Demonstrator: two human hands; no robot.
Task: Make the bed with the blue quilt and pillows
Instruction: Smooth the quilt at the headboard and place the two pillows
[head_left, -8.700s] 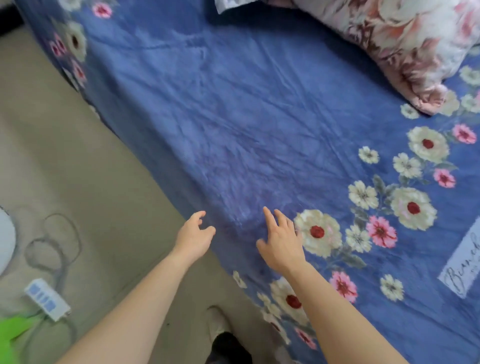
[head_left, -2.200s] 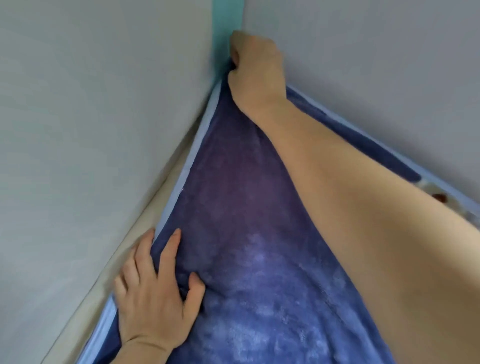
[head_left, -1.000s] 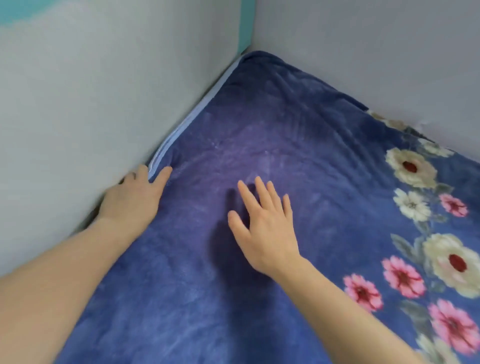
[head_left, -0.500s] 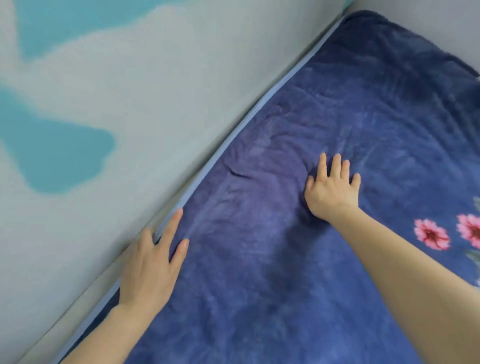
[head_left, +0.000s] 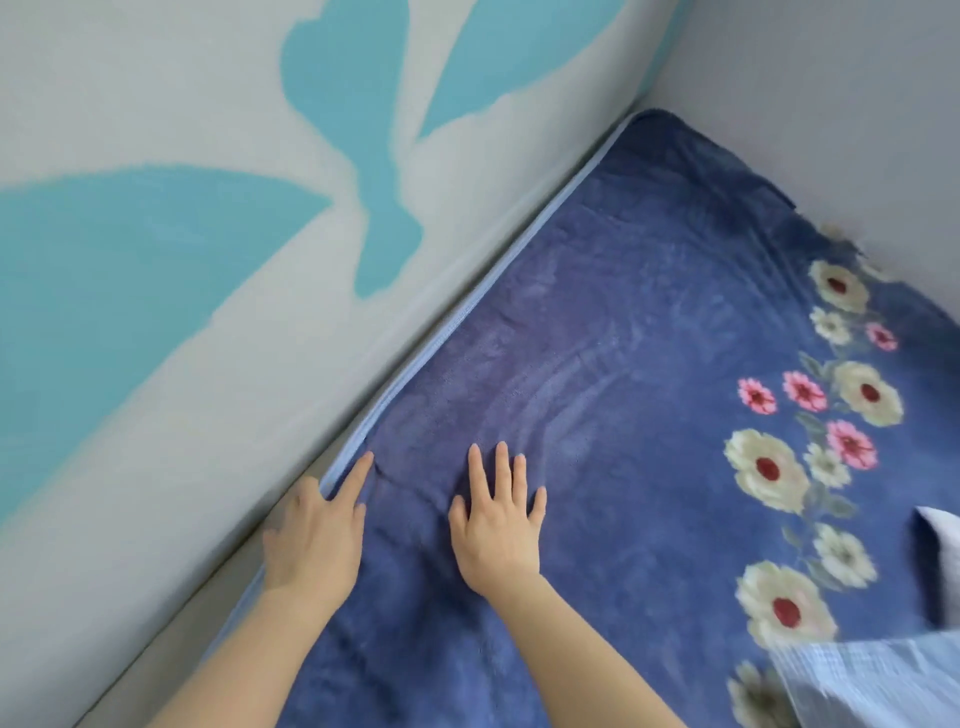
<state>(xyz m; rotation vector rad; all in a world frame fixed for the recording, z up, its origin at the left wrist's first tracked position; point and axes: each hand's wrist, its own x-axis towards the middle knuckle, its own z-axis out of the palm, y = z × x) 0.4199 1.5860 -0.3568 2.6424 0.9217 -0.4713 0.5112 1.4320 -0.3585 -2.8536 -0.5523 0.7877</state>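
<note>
The blue quilt (head_left: 623, 364), printed with cream and pink flowers on its right side, lies spread over the bed up to the wall. Its pale blue trim (head_left: 467, 306) runs along the wall side. My left hand (head_left: 317, 535) rests flat on that trimmed edge, fingers apart, its outer fingers over the edge by the wall. My right hand (head_left: 496, 525) lies flat on the quilt just beside it, fingers spread. Neither hand holds anything. A light blue checked cloth (head_left: 872, 680), perhaps a pillow, shows at the lower right.
A grey wall with turquoise painted shapes (head_left: 208, 260) runs along the bed's left side. A plain grey wall (head_left: 831, 104) closes the far end; the two meet at the quilt's far corner (head_left: 649, 117).
My right hand has drawn back toward me and leftward, and now lies close beside my left hand. The left hand stays on the trimmed edge. The view has swung to show more flowers and the far corner.
</note>
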